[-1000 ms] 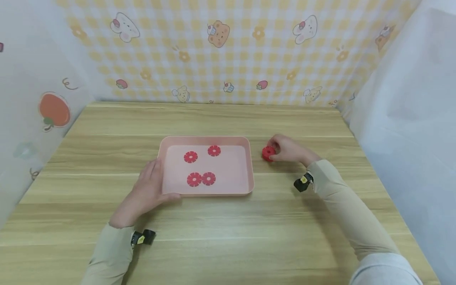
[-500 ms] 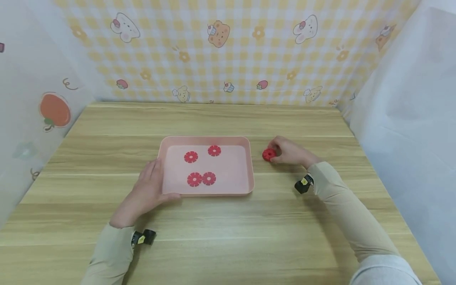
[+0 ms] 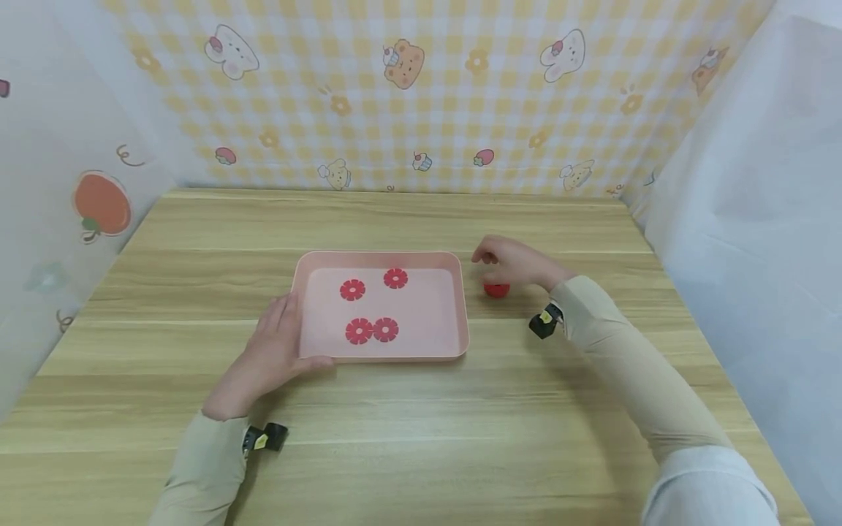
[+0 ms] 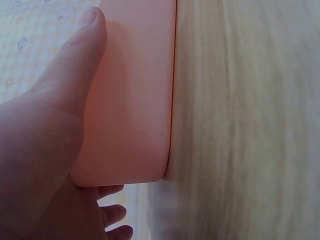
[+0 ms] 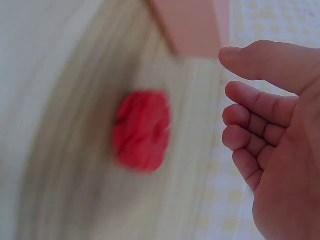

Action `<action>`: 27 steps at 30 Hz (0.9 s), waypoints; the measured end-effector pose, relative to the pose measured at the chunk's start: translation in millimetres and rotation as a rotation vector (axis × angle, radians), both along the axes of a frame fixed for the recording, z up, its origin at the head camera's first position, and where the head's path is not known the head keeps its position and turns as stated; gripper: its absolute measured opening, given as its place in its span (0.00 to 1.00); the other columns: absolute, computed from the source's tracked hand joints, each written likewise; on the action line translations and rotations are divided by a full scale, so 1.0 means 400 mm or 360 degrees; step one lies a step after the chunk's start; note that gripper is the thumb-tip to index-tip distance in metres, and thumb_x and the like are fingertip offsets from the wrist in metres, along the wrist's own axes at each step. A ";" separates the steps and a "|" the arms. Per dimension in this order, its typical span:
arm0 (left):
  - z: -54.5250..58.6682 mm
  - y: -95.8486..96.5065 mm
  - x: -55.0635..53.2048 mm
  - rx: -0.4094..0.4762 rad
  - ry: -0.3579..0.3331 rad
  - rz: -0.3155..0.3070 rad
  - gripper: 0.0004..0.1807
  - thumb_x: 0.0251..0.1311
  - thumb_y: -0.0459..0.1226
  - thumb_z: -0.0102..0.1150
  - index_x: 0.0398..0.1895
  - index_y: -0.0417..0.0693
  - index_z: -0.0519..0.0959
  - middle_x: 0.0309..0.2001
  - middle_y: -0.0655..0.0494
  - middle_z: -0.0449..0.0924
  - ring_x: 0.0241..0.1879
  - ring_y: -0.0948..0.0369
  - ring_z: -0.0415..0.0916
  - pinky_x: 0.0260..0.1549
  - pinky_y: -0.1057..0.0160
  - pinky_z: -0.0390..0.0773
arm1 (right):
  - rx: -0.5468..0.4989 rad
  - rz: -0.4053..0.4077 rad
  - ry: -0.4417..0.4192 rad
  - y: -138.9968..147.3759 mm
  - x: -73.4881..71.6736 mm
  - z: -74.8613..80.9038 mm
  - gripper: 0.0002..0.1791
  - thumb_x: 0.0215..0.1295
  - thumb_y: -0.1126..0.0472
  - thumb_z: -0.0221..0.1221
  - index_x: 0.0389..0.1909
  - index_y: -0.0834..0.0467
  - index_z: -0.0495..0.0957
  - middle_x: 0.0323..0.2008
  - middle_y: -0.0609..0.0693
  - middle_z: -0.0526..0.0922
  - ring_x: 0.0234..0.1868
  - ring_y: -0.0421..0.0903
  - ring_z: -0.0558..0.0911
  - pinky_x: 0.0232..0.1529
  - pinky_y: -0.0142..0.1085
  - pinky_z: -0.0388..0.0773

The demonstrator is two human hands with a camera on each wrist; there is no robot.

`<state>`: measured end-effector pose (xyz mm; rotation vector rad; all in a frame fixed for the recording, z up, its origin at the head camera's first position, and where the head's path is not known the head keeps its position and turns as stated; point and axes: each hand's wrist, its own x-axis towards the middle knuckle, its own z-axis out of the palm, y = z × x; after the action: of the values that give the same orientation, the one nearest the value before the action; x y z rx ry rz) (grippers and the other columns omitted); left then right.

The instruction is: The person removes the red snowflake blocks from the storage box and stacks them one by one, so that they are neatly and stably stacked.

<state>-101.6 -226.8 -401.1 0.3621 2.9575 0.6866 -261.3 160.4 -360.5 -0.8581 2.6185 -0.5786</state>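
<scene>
The pink tray (image 3: 427,358) stands near the middle of the table with several red notched discs in it. Two of these discs (image 3: 359,332) meet at their edges near its front. My left hand (image 3: 276,340) rests against the tray's front left corner, thumb straight along the front wall and fingers along the left side. To the right of the tray, a stack of red notched discs (image 5: 142,131) sits on the wood, blurred in the right wrist view. Above it hovers my right hand (image 3: 516,261), fingers loosely bent, thumb apart from them, with nothing between.
The wooden table (image 3: 408,438) reaches back to a yellow checked backdrop (image 3: 421,109). White sheets hang at the left and right sides. A small black camera (image 3: 543,323) sits on the right wrist.
My right hand has let go of the red disc stack and risen up and slightly left. The stack stays on the table. My left hand and the tray have not moved.
</scene>
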 end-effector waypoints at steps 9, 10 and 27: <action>-0.013 -0.002 -0.005 0.0006 0.0016 0.0028 0.68 0.40 0.58 0.73 0.72 0.28 0.42 0.69 0.31 0.50 0.67 0.38 0.48 0.66 0.35 0.53 | 0.0030 0.0151 -0.0027 -0.116 -0.007 0.035 0.17 0.62 0.60 0.60 0.51 0.62 0.76 0.45 0.54 0.78 0.45 0.50 0.74 0.53 0.43 0.75; -0.014 -0.003 -0.005 0.0007 0.0021 0.0028 0.68 0.40 0.58 0.73 0.72 0.28 0.42 0.69 0.31 0.51 0.67 0.38 0.48 0.66 0.35 0.53 | 0.0026 0.0150 -0.0034 -0.127 -0.006 0.035 0.17 0.62 0.59 0.61 0.51 0.62 0.76 0.45 0.53 0.78 0.45 0.49 0.74 0.53 0.42 0.75; -0.009 -0.004 0.003 0.0047 0.0052 -0.0001 0.68 0.40 0.56 0.74 0.71 0.26 0.43 0.69 0.28 0.50 0.68 0.36 0.48 0.67 0.37 0.53 | -0.0044 0.0325 -0.0126 -0.335 0.004 -0.006 0.19 0.59 0.60 0.65 0.50 0.60 0.76 0.41 0.52 0.78 0.41 0.46 0.74 0.46 0.34 0.75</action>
<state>-100.3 -228.5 -404.5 0.3801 2.9805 0.7318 -259.6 26.3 -362.8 -1.0726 2.4204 -0.5817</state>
